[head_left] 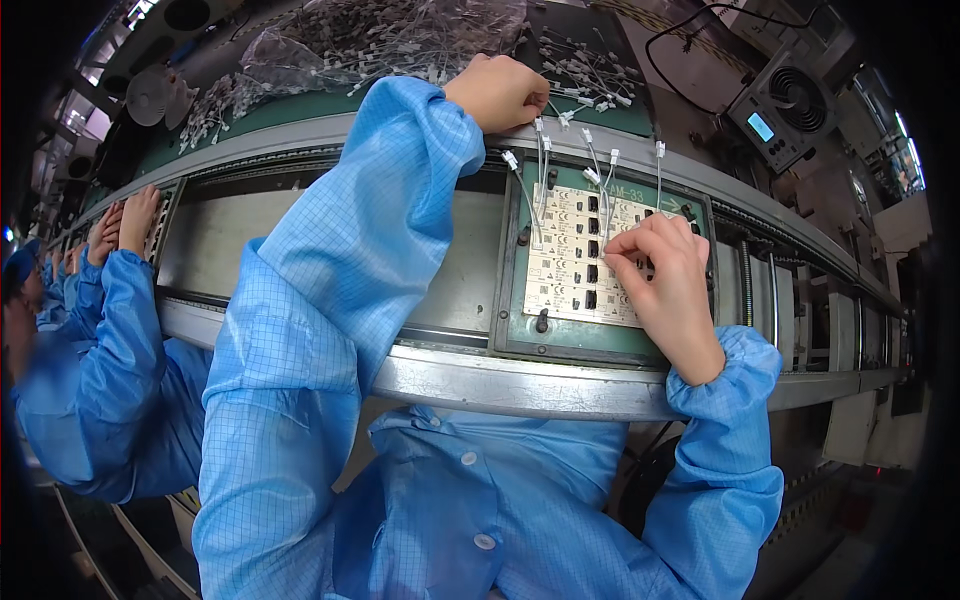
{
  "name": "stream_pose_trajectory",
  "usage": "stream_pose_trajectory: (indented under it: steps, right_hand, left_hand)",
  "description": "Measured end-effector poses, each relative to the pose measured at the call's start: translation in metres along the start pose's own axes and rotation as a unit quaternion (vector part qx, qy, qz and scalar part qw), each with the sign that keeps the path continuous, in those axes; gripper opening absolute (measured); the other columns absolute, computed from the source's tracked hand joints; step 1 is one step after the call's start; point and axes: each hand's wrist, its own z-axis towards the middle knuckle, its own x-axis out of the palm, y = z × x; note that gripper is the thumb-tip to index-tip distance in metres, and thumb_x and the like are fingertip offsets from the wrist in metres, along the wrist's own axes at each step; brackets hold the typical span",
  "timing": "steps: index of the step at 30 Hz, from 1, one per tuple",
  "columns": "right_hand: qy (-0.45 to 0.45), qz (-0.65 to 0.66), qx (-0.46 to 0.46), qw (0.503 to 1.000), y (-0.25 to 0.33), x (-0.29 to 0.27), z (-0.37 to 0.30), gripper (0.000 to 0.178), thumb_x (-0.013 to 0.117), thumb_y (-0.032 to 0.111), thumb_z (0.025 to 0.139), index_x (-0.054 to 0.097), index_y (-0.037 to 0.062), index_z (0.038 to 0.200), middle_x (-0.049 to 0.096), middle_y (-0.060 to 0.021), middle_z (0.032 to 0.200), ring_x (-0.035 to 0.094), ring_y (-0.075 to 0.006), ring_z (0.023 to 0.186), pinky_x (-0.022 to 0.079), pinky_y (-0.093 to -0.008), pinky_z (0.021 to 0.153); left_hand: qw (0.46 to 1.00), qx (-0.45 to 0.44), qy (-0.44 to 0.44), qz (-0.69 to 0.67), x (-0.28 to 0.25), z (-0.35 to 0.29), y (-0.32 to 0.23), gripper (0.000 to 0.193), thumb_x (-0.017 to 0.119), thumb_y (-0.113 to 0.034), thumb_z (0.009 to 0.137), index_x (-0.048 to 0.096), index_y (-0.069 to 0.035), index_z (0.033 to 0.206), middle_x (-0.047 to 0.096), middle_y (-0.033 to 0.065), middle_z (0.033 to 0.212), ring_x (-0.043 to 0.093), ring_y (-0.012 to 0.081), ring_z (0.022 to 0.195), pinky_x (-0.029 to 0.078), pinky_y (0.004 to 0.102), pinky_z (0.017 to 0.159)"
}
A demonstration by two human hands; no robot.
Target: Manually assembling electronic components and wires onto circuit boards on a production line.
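Observation:
A panel of pale circuit boards (562,245) with black components lies in a green carrier plate (515,325). Several thin white wire leads with small plug ends stand up from it, one lead's plug (660,150) near the right side. My right hand (668,275) is over the panel, thumb and forefinger pinched at the lower end of a wire lead (611,185). Beyond the carrier's far edge, my left hand (498,95) is closed with its fingers curled down beside loose leads. Whatever it holds is hidden behind the fingers.
A metal conveyor rail (530,385) runs along the near side. Loose leads (590,75) and a clear plastic bag (285,60) of more leads lie on the far green surface. A fan unit with a display (785,105) stands far right. Co-workers in blue sleeves (125,320) sit leftward.

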Motion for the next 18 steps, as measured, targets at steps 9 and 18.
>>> stream_pose_trajectory:
  steps: [9,18]
  right_hand:
    - [0.046,-0.04,-0.086,0.994,0.009,-0.024,-0.018,0.019,0.067,0.009,0.084,0.072,0.0079,0.102,0.063,-0.006,0.102,0.056,-0.0237,0.105,0.032,-0.0381,0.099]
    - [-0.01,0.196,0.246,0.949,-0.07,-0.053,-0.058,0.051,0.048,0.027,0.106,0.034,0.0058,0.151,0.061,-0.0127,0.122,0.058,-0.0168,0.114,0.041,-0.0314,0.103]
  left_hand:
    - [0.998,0.026,-0.052,0.037,0.004,-0.006,-0.001,0.013,0.063,-0.015,0.082,0.069,-0.009,0.092,0.069,0.0099,0.089,0.066,0.0336,0.088,0.05,0.0455,0.079]
    - [1.0,-0.002,0.009,0.014,-0.002,-0.004,0.001,0.013,0.064,-0.012,0.081,0.071,-0.015,0.091,0.072,0.0048,0.087,0.069,0.0288,0.091,0.046,0.0507,0.089]
